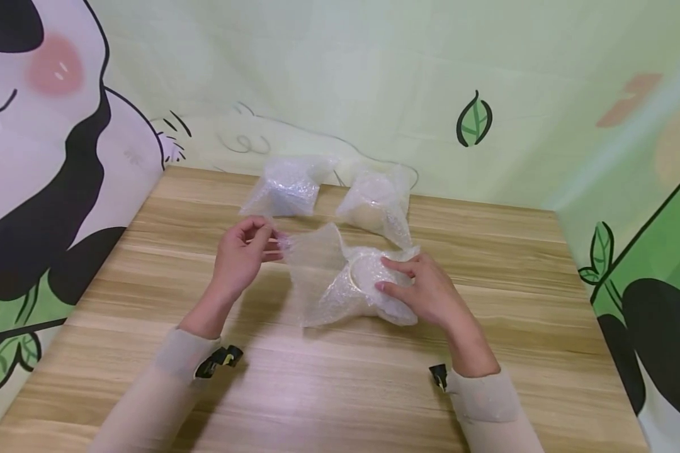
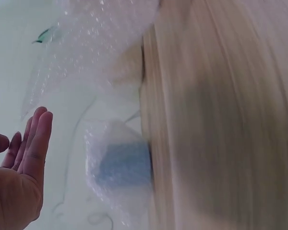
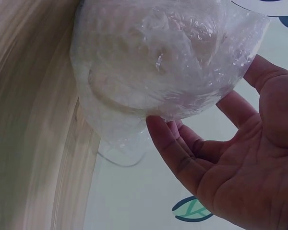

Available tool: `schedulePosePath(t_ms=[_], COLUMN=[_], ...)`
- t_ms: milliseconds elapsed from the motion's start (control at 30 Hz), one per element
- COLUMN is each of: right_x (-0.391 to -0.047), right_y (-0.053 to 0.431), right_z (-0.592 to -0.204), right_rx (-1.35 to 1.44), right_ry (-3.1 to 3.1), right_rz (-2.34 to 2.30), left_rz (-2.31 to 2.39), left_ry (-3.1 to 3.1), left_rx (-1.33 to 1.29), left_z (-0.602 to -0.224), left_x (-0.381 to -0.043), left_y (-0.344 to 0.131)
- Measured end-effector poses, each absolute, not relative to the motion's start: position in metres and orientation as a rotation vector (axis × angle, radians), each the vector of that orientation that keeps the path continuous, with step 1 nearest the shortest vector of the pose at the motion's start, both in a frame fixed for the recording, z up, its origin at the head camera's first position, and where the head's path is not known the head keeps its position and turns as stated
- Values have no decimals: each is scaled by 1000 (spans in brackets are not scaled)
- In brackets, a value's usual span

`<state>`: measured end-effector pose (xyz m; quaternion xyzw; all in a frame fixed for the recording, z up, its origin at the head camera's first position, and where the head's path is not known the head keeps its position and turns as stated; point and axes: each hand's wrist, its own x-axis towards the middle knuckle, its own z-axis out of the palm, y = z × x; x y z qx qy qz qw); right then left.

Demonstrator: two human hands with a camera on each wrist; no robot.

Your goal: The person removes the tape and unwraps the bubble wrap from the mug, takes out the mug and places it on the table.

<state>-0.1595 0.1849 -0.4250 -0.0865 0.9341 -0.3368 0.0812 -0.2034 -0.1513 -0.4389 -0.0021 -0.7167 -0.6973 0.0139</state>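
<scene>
A whitish round object with a gold-coloured rim, its kind veiled by the film, lies inside a bubble wrap sheet (image 1: 317, 277) on the table. The person's right hand (image 1: 430, 286) grips the wrapped object (image 1: 374, 277) from its right side, thumb and fingers spread round it. In the right wrist view, fingertips (image 3: 156, 124) press into the bubble wrap (image 3: 158, 62). At the loose flap's upper left corner, the left hand (image 1: 243, 251) pinches the film between thumb and forefinger. Its other fingers (image 2: 38, 139) are fairly straight in the left wrist view.
Behind, near the table's back edge, stand two more bubble-wrapped items: a bluish one (image 1: 286, 189) at left and a pale one (image 1: 374, 204) at right. The wooden table (image 1: 328, 390) meets a cloth backdrop (image 1: 340, 69) printed with pandas and leaves.
</scene>
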Motion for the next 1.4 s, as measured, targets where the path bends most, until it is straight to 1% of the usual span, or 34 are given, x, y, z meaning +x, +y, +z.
schedulePosePath(t_ms=[233, 600, 800, 900, 1000, 1267, 1400], right_x=[-159, -160, -161, -161, -160, -161, -161], right_y=[184, 186, 186, 186, 186, 187, 187], right_z=[-427, -425, -425, -425, -425, -427, -427], right_rx=[-252, -277, -275, -262, -251, -245, -244], right_ry=[2793, 2792, 2787, 2785, 2782, 2782, 2779], right_rz=[-1024, -1020, -1020, -1024, -1020, -1021, -1026], left_rz=[-2171, -2106, -1848, -1679, -1573, -1212, -1105], left_ry=[-2287, -2230, -2239, -2278, -2328, -2591, -2758], left_rx=[68, 144, 211, 197, 81, -528, -754], left_z=[-446, -439, -429, -425, -423, -428, -433], left_x=[-201, -197, -194, -192, -190, -186, -186], left_y=[-171, -193, -192, -186, -175, -145, -133])
